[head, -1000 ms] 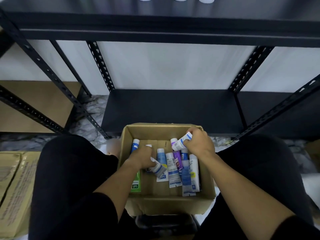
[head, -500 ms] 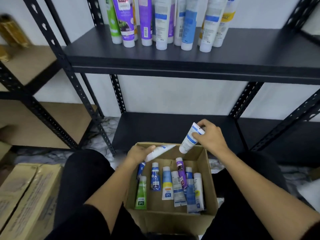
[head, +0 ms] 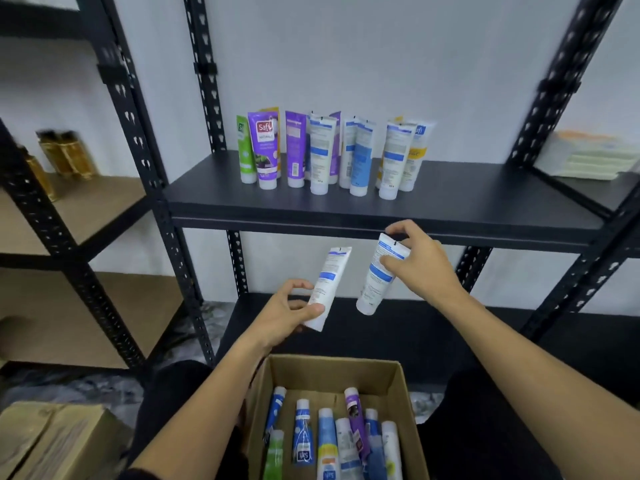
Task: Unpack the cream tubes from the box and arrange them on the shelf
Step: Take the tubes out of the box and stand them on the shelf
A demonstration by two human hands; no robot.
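Observation:
My left hand (head: 284, 315) holds a white and blue cream tube (head: 327, 284) near its cap end, tilted up to the right. A second white and blue cream tube (head: 377, 275) hangs cap down from my right hand (head: 417, 266), gripped at its crimped top. Both tubes are in the air just below the front edge of the black shelf (head: 467, 199). Several cream tubes (head: 329, 154) stand cap down in a row on that shelf. The open cardboard box (head: 403, 386) sits between my legs with several tubes (head: 332, 441) lying inside.
Black perforated uprights (head: 152, 188) frame the shelf bay. A lower black shelf (head: 433, 327) lies behind the box. A wooden shelf with amber bottles (head: 65, 157) is at the left, stacked packets (head: 588, 157) at the right, a closed carton (head: 52, 441) at bottom left.
Both hands lifted out of the box, each with a tube, and rose toward the shelf edge. My view tilted up, bringing the row of standing tubes into sight.

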